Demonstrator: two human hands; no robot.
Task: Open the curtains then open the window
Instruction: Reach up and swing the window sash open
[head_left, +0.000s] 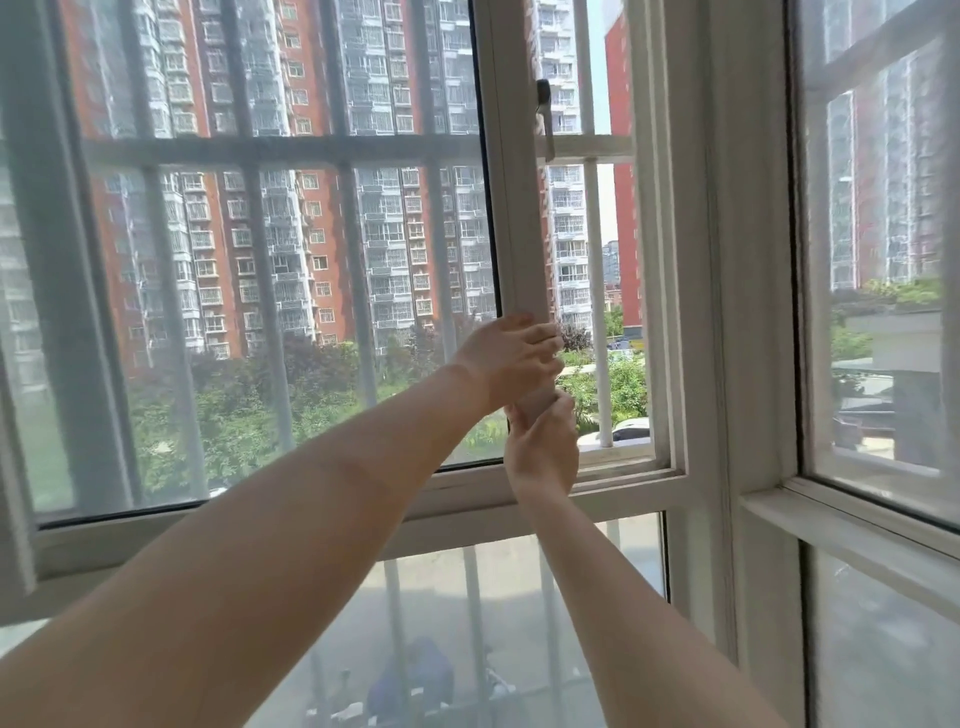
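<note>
Window sash (511, 208), white and tall, stood in the middle of the view, and both hands were wrapped around its edge, low down near the sill. One hand sat on top of the other. The left hand (511, 358) was the upper one; its fingers (543, 335) curled around the far side of the white edge, and its thumb lay on the near side. The right hand (543, 441) gripped the same edge just under it, palm turned up, fingertips touching the bottom of the left hand. Both arms were bare and stretched out long and nearly straight, the left arm coming up from the bottom left corner, the right arm from the bottom right.

Higher up on the sash a small handle (544, 111) stuck out. To the right of the sash was an open gap with clear air, crossed by white bars (597, 291). Beyond were tall red and white buildings (249, 208) and green trees (234, 415). Another pane (883, 234) stood at the far right.
</note>
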